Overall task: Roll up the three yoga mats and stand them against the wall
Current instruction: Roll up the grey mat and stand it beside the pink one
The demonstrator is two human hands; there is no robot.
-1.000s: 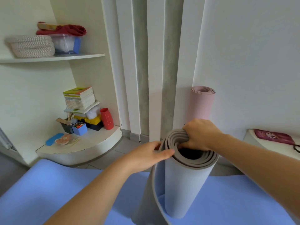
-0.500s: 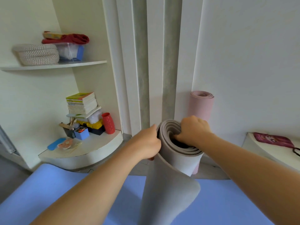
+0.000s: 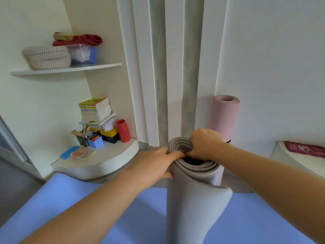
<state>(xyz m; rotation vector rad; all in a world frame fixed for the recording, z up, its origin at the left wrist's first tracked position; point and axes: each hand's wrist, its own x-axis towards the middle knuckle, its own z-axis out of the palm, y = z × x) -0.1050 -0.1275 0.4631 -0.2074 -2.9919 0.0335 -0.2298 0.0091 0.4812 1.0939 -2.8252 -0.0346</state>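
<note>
White wall (image 3: 272, 67) stands ahead, and the pink mat (image 3: 225, 117), rolled, is upright against it. Just in front of it I hold the grey mat (image 3: 191, 208) upright and rolled, its outer end hanging loose on the right. My left hand (image 3: 153, 164) grips the left rim. My right hand (image 3: 205, 143) curls over the far rim, fingers inside. The blue mat (image 3: 70, 199) lies flat below.

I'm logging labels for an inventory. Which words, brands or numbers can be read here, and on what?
No text is legible.
Cover print on the stack of books: too blurred to read.
Markings on the yellow box on the upper shelf: too blurred.
On the pink pouch: a cartoon picture, no readable words.
</note>
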